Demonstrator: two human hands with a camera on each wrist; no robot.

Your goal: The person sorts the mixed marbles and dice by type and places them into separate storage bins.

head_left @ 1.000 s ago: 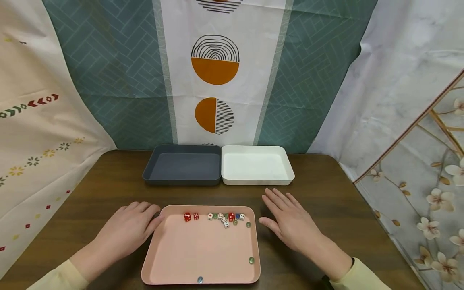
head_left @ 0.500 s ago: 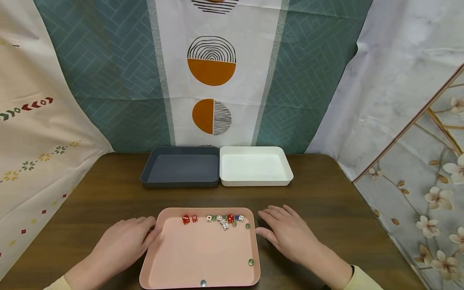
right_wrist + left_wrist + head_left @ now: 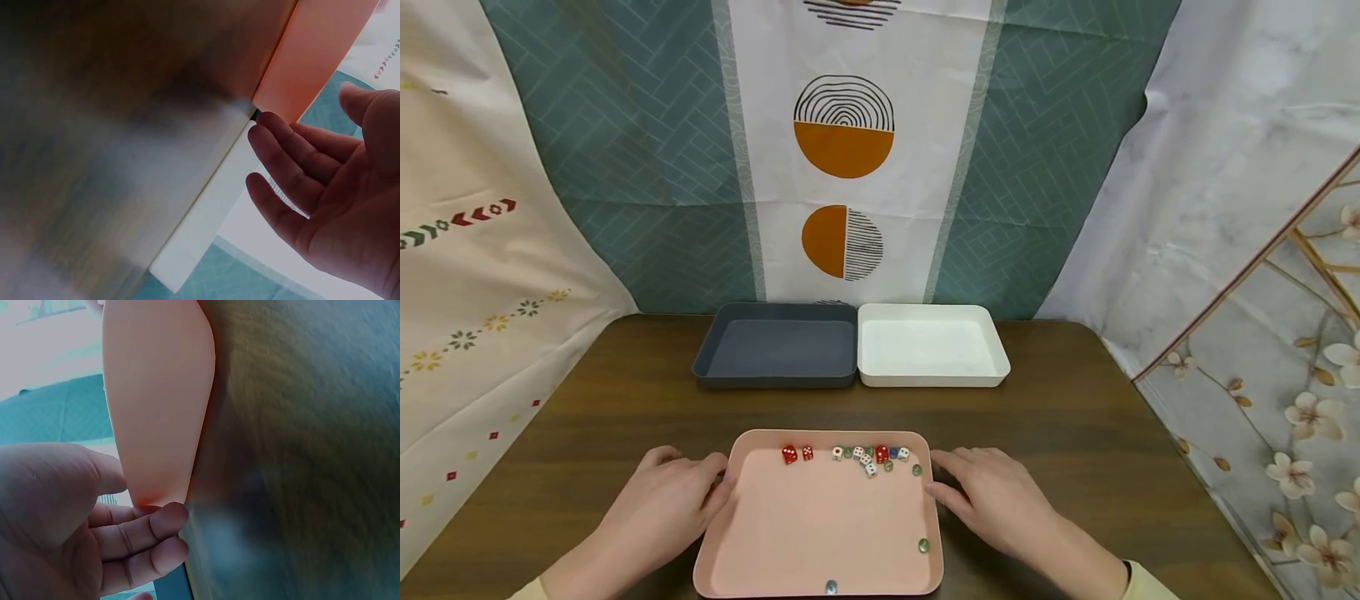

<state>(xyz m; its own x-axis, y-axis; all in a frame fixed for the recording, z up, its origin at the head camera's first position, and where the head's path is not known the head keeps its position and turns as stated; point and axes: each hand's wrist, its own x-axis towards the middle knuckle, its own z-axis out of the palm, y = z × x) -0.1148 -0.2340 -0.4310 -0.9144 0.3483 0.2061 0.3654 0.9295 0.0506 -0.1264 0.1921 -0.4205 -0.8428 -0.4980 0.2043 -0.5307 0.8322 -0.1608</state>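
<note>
In the head view a pink tray (image 3: 812, 529) lies on the wooden table. Red dice (image 3: 789, 454), white dice (image 3: 871, 470) and small round green glass marbles (image 3: 917, 470) gather mostly along its far wall. One green marble (image 3: 923, 545) is by the right wall, and a pale blue marble (image 3: 831, 587) by the near one. My left hand (image 3: 666, 496) pinches the tray's left wall, thumb at the rim and fingers curled outside. Loosely bent, the fingers of my right hand (image 3: 1000, 504) reach the right wall from outside; its thumb stands apart from the wall in the right wrist view.
Behind the pink tray, a dark grey tray (image 3: 778, 354) and a white tray (image 3: 934, 346) stand side by side near the table's (image 3: 1052, 417) far edge. Patterned cloths (image 3: 662, 167) hang behind and on both sides.
My right hand has moved left and nearer, up to the tray's right wall. The left hand has settled at the left wall. The pale blue marble has shifted right along the near wall.
</note>
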